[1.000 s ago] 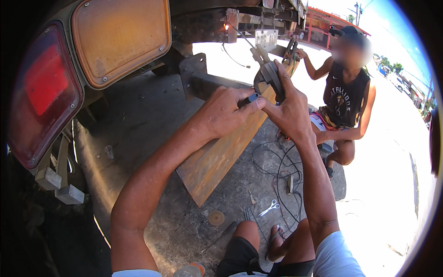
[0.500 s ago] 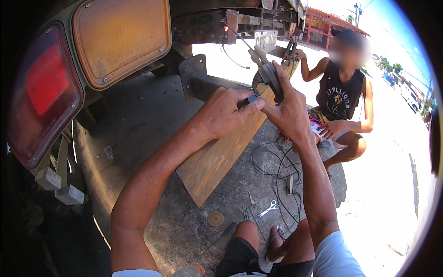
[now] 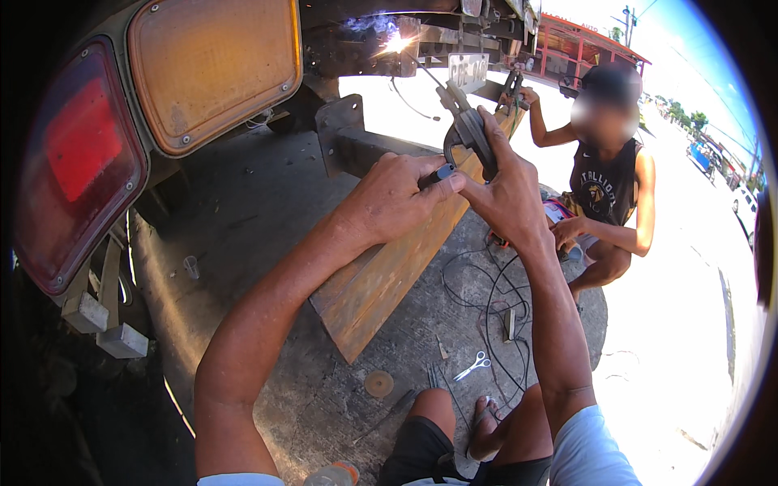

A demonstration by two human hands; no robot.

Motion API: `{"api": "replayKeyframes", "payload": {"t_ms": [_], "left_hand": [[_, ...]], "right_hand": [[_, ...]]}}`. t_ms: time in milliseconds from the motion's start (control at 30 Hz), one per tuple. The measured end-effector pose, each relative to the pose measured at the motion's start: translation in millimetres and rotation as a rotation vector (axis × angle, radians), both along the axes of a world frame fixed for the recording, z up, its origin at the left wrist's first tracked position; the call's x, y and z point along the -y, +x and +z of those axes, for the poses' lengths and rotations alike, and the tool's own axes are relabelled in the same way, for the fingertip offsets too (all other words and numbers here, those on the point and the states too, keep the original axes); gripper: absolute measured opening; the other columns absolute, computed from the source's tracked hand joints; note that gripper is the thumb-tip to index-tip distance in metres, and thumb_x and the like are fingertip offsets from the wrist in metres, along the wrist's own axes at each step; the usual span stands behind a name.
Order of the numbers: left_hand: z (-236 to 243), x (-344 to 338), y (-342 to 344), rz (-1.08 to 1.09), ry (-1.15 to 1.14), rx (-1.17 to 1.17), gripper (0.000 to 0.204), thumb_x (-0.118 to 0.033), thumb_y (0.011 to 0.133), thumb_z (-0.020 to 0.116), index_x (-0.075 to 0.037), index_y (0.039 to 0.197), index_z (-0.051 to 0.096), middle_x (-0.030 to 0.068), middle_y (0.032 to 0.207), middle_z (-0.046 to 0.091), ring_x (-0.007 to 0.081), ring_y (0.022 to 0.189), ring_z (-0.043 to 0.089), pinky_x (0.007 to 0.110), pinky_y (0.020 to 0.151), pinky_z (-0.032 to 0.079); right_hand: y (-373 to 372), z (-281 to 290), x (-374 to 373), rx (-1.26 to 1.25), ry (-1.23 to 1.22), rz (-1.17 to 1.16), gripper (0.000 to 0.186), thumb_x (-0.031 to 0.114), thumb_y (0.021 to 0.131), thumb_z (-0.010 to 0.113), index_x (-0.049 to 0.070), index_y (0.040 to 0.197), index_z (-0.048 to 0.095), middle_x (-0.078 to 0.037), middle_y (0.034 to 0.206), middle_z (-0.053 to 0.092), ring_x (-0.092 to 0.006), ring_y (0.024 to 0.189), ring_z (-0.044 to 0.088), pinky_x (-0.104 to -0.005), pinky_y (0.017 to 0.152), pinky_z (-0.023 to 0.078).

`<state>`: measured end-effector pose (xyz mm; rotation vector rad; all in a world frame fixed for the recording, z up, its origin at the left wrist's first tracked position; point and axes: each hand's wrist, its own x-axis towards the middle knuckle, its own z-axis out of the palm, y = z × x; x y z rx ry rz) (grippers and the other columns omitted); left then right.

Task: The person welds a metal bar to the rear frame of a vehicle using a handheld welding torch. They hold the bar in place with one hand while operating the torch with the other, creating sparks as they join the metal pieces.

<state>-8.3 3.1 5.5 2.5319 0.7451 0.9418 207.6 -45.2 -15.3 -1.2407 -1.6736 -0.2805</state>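
Observation:
My right hand (image 3: 506, 190) is closed around a dark welding electrode holder (image 3: 472, 134), in front of the vehicle's rear end. A thin welding rod (image 3: 433, 74) reaches up and left from its jaws to a bright arc (image 3: 395, 44) with sparks and bluish smoke on a rusty bracket. Close beside it, my left hand (image 3: 397, 194) grips a short dark piece with a rounded, hollow-looking end (image 3: 438, 175); the rest of it is hidden by the fingers. My left forearm passes over the near end of a rusty metal beam (image 3: 365, 304).
At right a person (image 3: 604, 182) crouches, one hand by the beam's far end. Black cables (image 3: 486, 300), scissors (image 3: 472, 366) and a round disc (image 3: 378, 384) lie on the concrete. A flanged steel bar (image 3: 344, 142) juts out near my left hand; tail lights (image 3: 212, 77) are at left.
A bright arc with smoke has flared at the rod's tip, where only a small red glow showed before. The crouching person's head and body have lowered slightly. My hands have barely moved.

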Motion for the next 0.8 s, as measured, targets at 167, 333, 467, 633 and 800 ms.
{"api": "replayKeyframes", "payload": {"t_ms": [167,333,467,633,800], "left_hand": [[-2.3,0.6,1.7,0.027,0.016,0.008,0.063,-0.059,0.109,0.067,-0.001,0.132,0.079,0.0182,0.090,0.081,0.0193,0.080,0.076,0.040,0.077,0.058],[0.2,1.5,0.7,0.026,-0.007,-0.016,0.063,-0.058,0.109,0.067,-0.001,0.133,0.079,0.0178,0.086,0.079,0.0183,0.079,0.073,0.040,0.077,0.057],[2.3,4.2,0.1,0.019,0.001,-0.010,0.063,-0.058,0.109,0.068,-0.001,0.133,0.079,0.0180,0.087,0.079,0.0188,0.081,0.074,0.041,0.079,0.058],[1.1,5.7,1.3,0.039,-0.021,-0.009,0.061,-0.057,0.109,0.068,-0.002,0.132,0.079,0.0174,0.089,0.080,0.0191,0.084,0.076,0.041,0.080,0.058],[-0.8,2.8,1.8,0.023,-0.021,0.000,0.058,-0.055,0.110,0.068,-0.002,0.131,0.080,0.0185,0.094,0.082,0.0207,0.085,0.077,0.042,0.081,0.059]], "right_hand": [[0.5,1.0,1.1,0.012,-0.012,-0.009,0.103,0.047,0.091,0.088,-0.001,0.169,0.042,-0.030,0.112,0.079,-0.0429,0.097,0.082,-0.0501,0.086,0.062],[0.0,2.6,0.1,0.024,0.014,-0.004,0.102,0.046,0.091,0.088,-0.002,0.168,0.043,-0.031,0.113,0.079,-0.0434,0.097,0.082,-0.0505,0.086,0.062],[-0.1,3.4,1.4,0.004,-0.015,-0.010,0.101,0.046,0.091,0.088,-0.002,0.168,0.043,-0.031,0.115,0.079,-0.0431,0.097,0.082,-0.0506,0.086,0.062],[-1.1,3.7,2.8,0.002,-0.013,-0.009,0.101,0.045,0.091,0.088,-0.002,0.168,0.043,-0.031,0.115,0.079,-0.0429,0.097,0.082,-0.0503,0.086,0.062],[0.5,2.9,1.7,-0.001,-0.032,-0.017,0.100,0.044,0.091,0.088,-0.002,0.168,0.043,-0.031,0.115,0.079,-0.0417,0.096,0.082,-0.0494,0.084,0.062]]}}
